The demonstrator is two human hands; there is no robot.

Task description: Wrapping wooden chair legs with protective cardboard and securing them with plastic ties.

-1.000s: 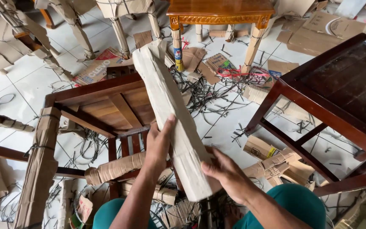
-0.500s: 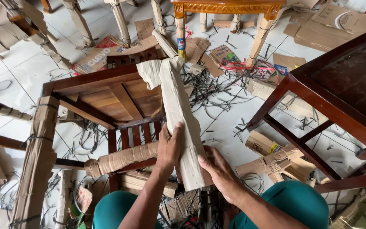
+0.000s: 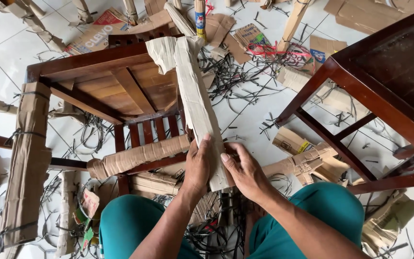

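Observation:
A long strip of brown cardboard wrapping (image 3: 193, 96) runs up along a leg of an overturned dark wooden chair (image 3: 97, 81). My left hand (image 3: 198, 166) grips the strip's lower end from the left, fingers curled over its edge. My right hand (image 3: 243, 171) holds the same end from the right, thumb on the cardboard face. The top of the strip is torn and flares open near the chair seat. Another chair rail (image 3: 137, 154) just left of my left hand is still rolled in cardboard.
A second dark wooden chair (image 3: 384, 81) stands at the right. A cardboard-wrapped leg (image 3: 25, 158) bound with black straps stands at the left. Cut black straps (image 3: 238, 79) and cardboard scraps (image 3: 307, 153) litter the white tiled floor. My knees in teal trousers (image 3: 130, 223) are at the bottom.
The cardboard strip has slid down and towards me. Both hands have moved closer together on its lower end, and the view has tilted nearer to the chair.

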